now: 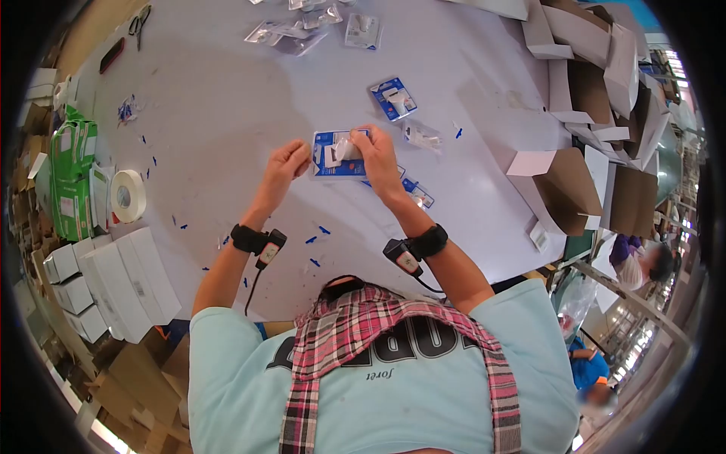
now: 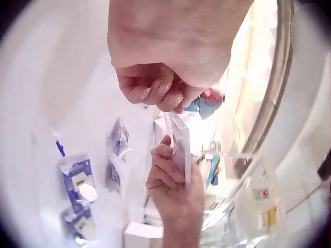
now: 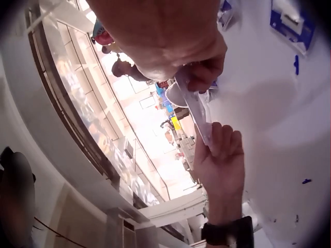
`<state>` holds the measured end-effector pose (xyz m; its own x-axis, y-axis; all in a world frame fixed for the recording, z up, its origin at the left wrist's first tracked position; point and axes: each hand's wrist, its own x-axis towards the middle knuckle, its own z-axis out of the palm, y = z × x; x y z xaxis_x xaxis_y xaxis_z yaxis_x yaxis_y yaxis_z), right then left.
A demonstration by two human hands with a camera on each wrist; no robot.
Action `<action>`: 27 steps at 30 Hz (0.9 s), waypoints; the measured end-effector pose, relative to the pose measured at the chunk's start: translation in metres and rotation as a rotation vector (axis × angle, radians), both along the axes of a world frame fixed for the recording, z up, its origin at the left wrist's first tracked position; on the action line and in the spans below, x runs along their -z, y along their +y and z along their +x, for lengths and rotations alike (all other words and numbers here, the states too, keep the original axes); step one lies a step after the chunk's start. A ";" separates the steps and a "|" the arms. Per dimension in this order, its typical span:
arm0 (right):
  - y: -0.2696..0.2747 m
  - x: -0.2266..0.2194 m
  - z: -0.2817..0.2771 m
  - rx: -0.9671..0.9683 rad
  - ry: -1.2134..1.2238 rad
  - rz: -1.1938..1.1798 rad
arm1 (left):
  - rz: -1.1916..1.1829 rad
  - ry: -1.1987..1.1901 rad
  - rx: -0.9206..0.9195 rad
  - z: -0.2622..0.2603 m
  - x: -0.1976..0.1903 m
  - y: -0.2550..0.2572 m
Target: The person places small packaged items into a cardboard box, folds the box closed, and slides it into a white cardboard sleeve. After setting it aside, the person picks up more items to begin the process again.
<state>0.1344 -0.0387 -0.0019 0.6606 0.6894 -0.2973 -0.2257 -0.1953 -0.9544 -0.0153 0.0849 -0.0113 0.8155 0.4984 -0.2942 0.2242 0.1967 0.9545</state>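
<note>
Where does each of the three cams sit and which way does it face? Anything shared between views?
Head: sits above the person, looks down on the white table; shows both forearms, left hand and right hand gripping a blue blister pack, also the shirt.
Left wrist: sits behind the left hand, looks past it across the table; right hand beyond.
Right wrist: sits behind the right hand, faces the left hand and its wristband.
Shared: both hands and the blister pack they hold between them.
</note>
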 end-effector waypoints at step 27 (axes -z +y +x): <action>-0.038 0.021 0.047 -0.108 -0.215 -0.182 | 0.877 0.262 0.099 -0.036 0.006 -0.002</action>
